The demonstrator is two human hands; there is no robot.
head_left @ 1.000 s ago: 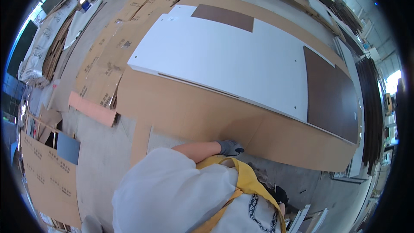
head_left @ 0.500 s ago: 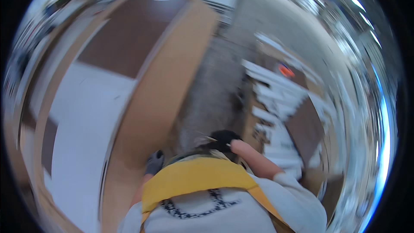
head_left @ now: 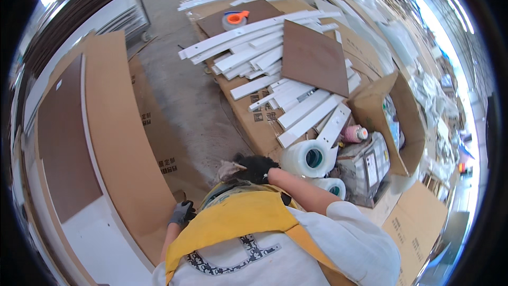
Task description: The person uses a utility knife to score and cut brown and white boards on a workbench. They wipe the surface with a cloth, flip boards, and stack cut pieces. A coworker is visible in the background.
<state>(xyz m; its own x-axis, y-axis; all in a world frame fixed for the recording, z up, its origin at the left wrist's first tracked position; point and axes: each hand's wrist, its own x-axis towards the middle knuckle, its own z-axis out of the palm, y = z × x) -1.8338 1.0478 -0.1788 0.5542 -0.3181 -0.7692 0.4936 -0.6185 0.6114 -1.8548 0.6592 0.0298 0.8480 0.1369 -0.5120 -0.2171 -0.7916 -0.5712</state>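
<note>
My left hand (head_left: 182,213), in a grey glove, hangs low beside the long cardboard sheet (head_left: 108,127), fingers apart and slightly bent. My right hand (head_left: 256,169), in a black glove, is closed at my waist beside a pale crumpled item (head_left: 228,170); what it holds is unclear. On my left, a white and brown panel (head_left: 63,143) rests alongside the cardboard. Ahead on the right, white strips (head_left: 254,42) and a brown square board (head_left: 312,58) lie on flattened cardboard (head_left: 248,122), with clear film rolls (head_left: 301,159) near my right arm.
An open carton (head_left: 370,100) with packed items stands right of the strips, near a pink cylinder (head_left: 352,133). An orange tape dispenser (head_left: 238,16) sits farther back. A rack of dark boards (head_left: 63,26) is at the upper left. Concrete floor (head_left: 174,90) runs between the piles.
My view has swung right, from facing the big white panel to facing the pile of white strips; that panel is now on my left. My right hand has come into view.
</note>
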